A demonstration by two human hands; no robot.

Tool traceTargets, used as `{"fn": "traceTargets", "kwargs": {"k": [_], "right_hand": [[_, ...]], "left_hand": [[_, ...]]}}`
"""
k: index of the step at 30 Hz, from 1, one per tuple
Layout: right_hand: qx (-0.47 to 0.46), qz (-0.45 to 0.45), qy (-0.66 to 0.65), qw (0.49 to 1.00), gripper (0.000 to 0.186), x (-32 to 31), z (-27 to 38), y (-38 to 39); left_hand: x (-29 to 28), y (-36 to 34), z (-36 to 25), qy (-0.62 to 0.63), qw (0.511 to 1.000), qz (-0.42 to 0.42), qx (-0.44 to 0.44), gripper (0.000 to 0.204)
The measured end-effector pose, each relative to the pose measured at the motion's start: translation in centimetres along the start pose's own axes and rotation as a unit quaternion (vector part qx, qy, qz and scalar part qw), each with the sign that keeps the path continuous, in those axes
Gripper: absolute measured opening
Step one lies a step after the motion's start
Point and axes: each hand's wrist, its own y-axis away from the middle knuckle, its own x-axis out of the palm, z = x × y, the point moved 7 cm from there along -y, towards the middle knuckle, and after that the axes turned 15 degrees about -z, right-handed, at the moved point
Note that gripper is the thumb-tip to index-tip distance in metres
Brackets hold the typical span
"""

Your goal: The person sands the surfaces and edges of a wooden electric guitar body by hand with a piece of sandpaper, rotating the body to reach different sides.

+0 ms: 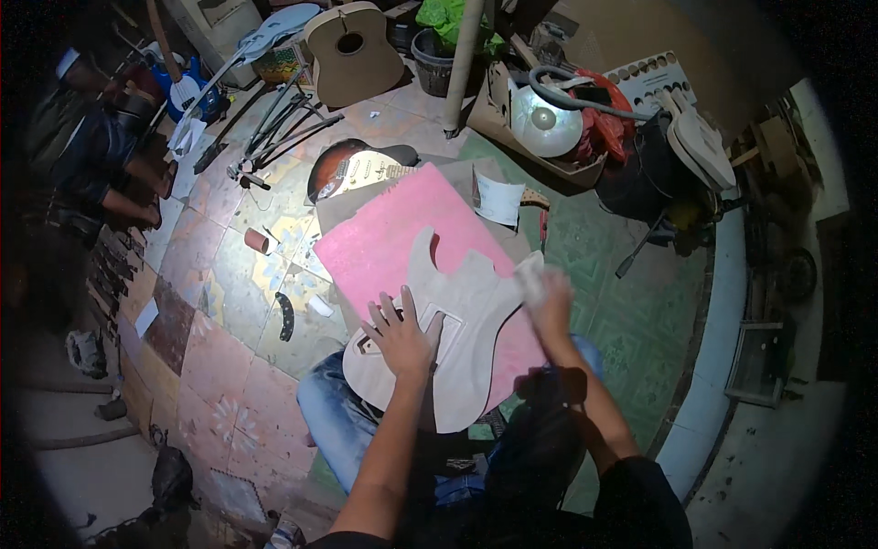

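A bare, pale grey electric guitar body (pixel 466 320) with cut-out cavities and two horns lies flat over my lap, on a pink board (pixel 384 252). My left hand (pixel 402 343) rests on its lower part with fingers spread, touching the surface beside the cavities. At the right end of the body, my right hand (pixel 551 306) is smeared by motion. It grips a pale flat piece (pixel 529 273) against the wood's edge; its exact kind is too blurred to tell.
Beyond the board lie a sunburst guitar body (pixel 352 172), a white paper (pixel 498 199) and a red-handled tool (pixel 543 229). On the left floor are a brown cup (pixel 259 241) and a black curved piece (pixel 285 316). An acoustic guitar body (pixel 355 59) and a carton (pixel 540 160) stand farther back.
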Motion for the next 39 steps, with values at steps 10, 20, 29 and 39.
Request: {"fn": "traceTargets", "kwargs": {"k": [10,20,29,39], "right_hand": [[0.004,-0.016,-0.003,1.0,0.059,1.4,-1.4,-0.5],[0.08,0.079,0.02,0.993,0.053,1.3,-0.1,1.3],[-0.051,0.049,0.009,0.997,0.047,0.2,5.7,4.6],[-0.016,0.092,0.001,0.996,0.059,3.4,6.1,9.1]], "left_hand": [[0.2,-0.2,0.0,-0.015,1.0,-0.002,0.013,0.084],[0.5,-0.5,0.0,-0.016,1.0,0.011,0.008,0.085],[0.6,-0.1,-0.1,-0.029,0.999,0.011,0.016,0.086],[0.3,-0.3,0.2,-0.019,1.0,0.0,0.008,0.083]]}}
